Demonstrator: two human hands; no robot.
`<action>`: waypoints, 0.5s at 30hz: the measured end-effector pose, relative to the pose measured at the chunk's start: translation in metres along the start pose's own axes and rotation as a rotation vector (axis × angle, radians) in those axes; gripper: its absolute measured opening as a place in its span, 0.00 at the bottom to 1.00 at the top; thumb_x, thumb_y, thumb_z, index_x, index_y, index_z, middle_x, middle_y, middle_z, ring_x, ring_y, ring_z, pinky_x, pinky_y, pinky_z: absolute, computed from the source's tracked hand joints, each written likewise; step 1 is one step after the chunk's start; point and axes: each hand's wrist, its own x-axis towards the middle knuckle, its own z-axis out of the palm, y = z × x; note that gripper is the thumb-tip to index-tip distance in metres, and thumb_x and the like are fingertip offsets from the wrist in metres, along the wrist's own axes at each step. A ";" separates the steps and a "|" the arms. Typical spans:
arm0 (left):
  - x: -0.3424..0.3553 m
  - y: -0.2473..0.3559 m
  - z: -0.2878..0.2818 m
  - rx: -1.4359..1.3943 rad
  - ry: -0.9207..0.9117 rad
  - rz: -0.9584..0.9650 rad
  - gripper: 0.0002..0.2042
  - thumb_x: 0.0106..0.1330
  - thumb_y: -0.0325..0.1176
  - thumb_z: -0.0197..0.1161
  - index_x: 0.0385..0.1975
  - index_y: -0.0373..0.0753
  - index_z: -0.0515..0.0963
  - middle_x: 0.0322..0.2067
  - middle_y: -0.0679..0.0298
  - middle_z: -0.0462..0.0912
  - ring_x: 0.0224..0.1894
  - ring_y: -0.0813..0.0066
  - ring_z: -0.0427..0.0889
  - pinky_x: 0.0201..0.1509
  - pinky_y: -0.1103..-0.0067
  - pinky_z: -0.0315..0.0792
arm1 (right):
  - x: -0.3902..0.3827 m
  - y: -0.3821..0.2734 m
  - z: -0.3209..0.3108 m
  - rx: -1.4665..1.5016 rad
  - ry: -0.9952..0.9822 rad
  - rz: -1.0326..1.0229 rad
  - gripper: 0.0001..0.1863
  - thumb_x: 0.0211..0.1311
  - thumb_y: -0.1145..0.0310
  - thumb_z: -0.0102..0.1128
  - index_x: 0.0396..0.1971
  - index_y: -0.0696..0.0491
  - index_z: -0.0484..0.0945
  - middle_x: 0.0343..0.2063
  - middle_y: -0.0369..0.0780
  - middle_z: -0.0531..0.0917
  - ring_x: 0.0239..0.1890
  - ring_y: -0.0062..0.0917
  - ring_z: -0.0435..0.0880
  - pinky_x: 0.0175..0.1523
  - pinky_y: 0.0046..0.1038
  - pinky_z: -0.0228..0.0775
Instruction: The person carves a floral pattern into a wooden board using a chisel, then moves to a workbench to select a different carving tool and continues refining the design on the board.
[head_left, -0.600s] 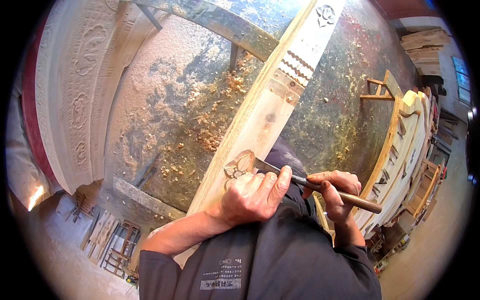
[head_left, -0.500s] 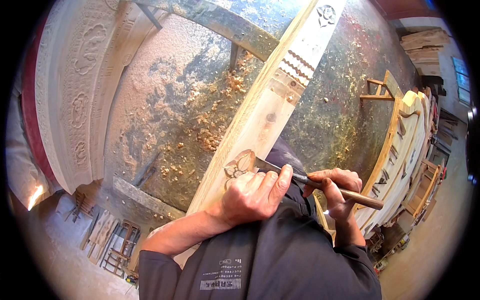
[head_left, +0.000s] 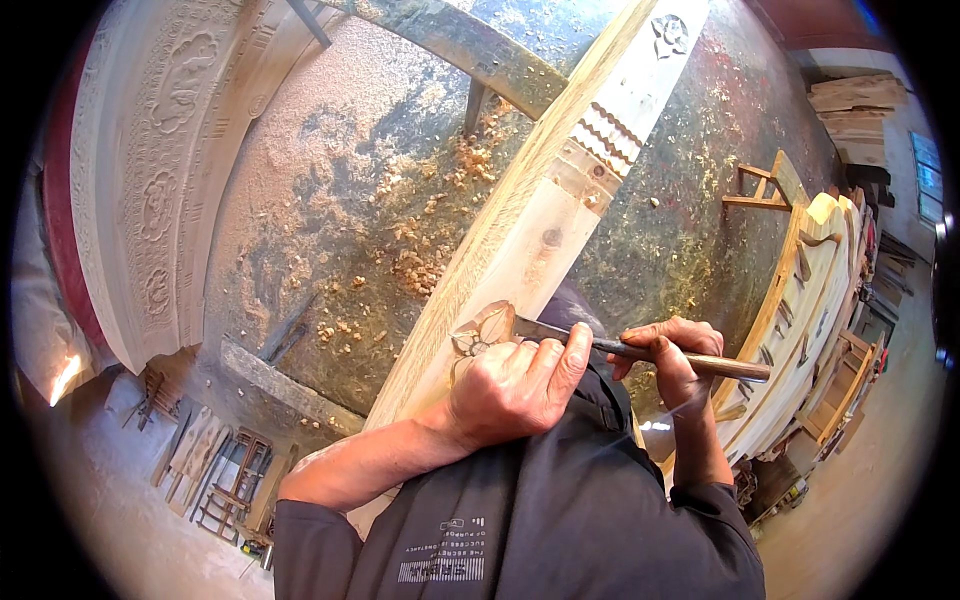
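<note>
Centrally, a pale wooden beam (head_left: 530, 250) runs obliquely, its far end cut off by the upper border and its near end covered by the left forearm and dark garment (head_left: 560, 490). A carved flower (head_left: 490, 325) lies on the near part of the beam's top face, between the two long edges; its lower petals are partly concealed by the left hand (head_left: 510, 395). That hand is curled around the metal blade of a chisel (head_left: 625, 348), index finger laid along it, the remaining fingertips hidden beneath. The right hand (head_left: 680, 360) grips the chisel where shank meets wooden handle, the butt projecting past the fingers. The blade's tip meets the flower's right-hand petal; whether it bites into the wood cannot be made out. Farther along the beam stand a zigzag band (head_left: 608, 135) and, near the far end, a second flower (head_left: 670, 36). Beyond the beam's left edge, shavings (head_left: 420, 250) litter the floor, and a carved panel (head_left: 150, 180) is cropped by the upper border. At right, a bench (head_left: 735, 440) carries slender tools along its near edge, partly masked by the right hand and too small to identify.
</note>
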 end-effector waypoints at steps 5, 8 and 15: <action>-0.001 0.000 0.003 0.019 -0.019 0.001 0.21 0.63 0.28 0.63 0.55 0.24 0.80 0.22 0.69 0.69 0.20 0.82 0.72 0.23 0.83 0.67 | 0.005 0.008 -0.003 -0.005 -0.023 -0.012 0.13 0.66 0.73 0.58 0.37 0.66 0.89 0.25 0.47 0.91 0.29 0.30 0.93 0.40 0.31 0.86; 0.000 0.000 0.005 0.044 -0.025 0.005 0.22 0.62 0.28 0.63 0.55 0.24 0.80 0.22 0.69 0.69 0.19 0.82 0.71 0.22 0.83 0.67 | 0.009 0.013 -0.004 0.002 -0.011 0.025 0.14 0.64 0.72 0.58 0.37 0.66 0.89 0.25 0.46 0.91 0.29 0.30 0.93 0.41 0.31 0.86; 0.001 0.000 0.001 0.099 -0.027 0.036 0.23 0.60 0.28 0.63 0.56 0.23 0.80 0.23 0.69 0.71 0.19 0.83 0.71 0.22 0.83 0.67 | 0.017 0.027 -0.005 0.203 -0.086 0.047 0.17 0.70 0.67 0.58 0.38 0.67 0.89 0.26 0.49 0.91 0.29 0.33 0.93 0.41 0.32 0.86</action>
